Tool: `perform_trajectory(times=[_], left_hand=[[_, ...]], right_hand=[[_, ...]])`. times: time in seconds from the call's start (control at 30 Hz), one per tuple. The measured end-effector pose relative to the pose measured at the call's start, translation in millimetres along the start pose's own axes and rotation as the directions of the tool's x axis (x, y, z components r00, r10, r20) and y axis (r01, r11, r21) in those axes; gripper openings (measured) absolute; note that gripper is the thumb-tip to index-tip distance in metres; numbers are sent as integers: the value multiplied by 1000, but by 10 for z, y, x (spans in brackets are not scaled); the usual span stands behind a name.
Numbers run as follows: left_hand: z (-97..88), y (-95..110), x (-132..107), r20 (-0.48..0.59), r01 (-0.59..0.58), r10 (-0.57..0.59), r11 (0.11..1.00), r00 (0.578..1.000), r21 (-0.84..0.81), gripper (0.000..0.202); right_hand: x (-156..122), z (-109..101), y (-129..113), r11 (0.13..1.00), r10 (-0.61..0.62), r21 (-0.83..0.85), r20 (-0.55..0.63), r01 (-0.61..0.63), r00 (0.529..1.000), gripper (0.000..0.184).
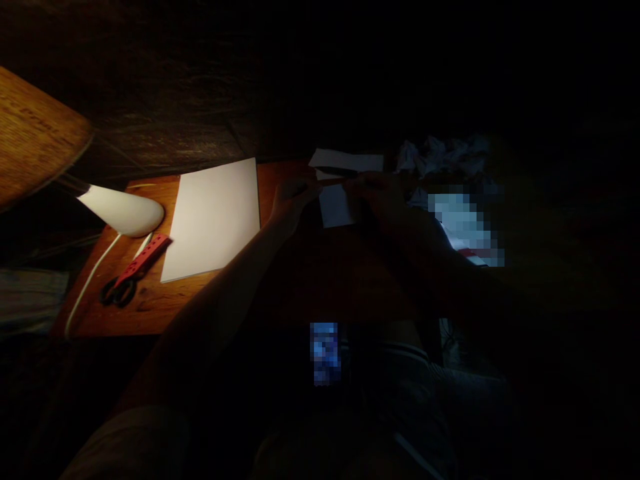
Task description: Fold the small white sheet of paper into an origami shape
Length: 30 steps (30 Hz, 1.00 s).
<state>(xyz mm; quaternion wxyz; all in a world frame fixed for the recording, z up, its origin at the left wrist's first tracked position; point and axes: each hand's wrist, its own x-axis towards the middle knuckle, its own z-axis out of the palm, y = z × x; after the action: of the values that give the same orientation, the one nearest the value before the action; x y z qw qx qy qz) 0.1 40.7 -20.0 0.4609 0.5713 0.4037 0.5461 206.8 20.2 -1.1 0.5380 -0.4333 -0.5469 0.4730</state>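
Observation:
In dim light, my left hand (295, 192) has its fingers closed at the upper left edge of a small white piece of paper (337, 207). My right hand (380, 195) closes on the same piece from the right, mostly in shadow, so its fingers are hard to make out. Behind the hands lie more cut paper pieces (357, 162), with a dark, thin object across them. A stack of white paper sheets (215, 220) rests to the left of my left forearm.
Black-handled scissors (120, 291) lie at the table's left, a red slotted strip along their blades. Beside them stands a lamp with a white base (125, 210) and a cord. Several folded or crumpled papers (440, 155) sit at the back right, near a glowing, blurred-out screen (463, 223).

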Motion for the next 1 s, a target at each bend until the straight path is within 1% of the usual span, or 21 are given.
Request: perform_trajectory(times=[0.17, 0.27, 0.37, 0.5, 0.63, 0.83, 1.0], left_hand=[[17, 46, -27, 156, -17, 2, 996, 988, 91, 41], [16, 73, -33, 171, -28, 9, 994, 985, 108, 40], [11, 102, -35, 188, -24, 7, 996, 982, 86, 34], [12, 120, -40, 211, -28, 12, 997, 977, 71, 28], [18, 100, -42, 226, -43, 23, 995, 974, 85, 25], [13, 111, -43, 263, -84, 47, 988, 964, 129, 17], [21, 159, -51, 278, -58, 15, 987, 960, 148, 20]], right_hand=[[2, 12, 34, 991, -87, -95, 63, 93, 994, 43], [0, 26, 56, 973, -139, -172, 89, 152, 986, 35], [-4, 32, 71, 954, -183, -224, 102, 202, 978, 25], [-12, 16, 60, 947, -184, -242, 124, 210, 975, 22], [-17, 6, 40, 954, -186, -210, 146, 214, 972, 22], [-21, 61, 55, 947, -172, -247, 154, 206, 973, 14], [-44, 95, 46, 944, -168, -255, 173, 209, 970, 13]])
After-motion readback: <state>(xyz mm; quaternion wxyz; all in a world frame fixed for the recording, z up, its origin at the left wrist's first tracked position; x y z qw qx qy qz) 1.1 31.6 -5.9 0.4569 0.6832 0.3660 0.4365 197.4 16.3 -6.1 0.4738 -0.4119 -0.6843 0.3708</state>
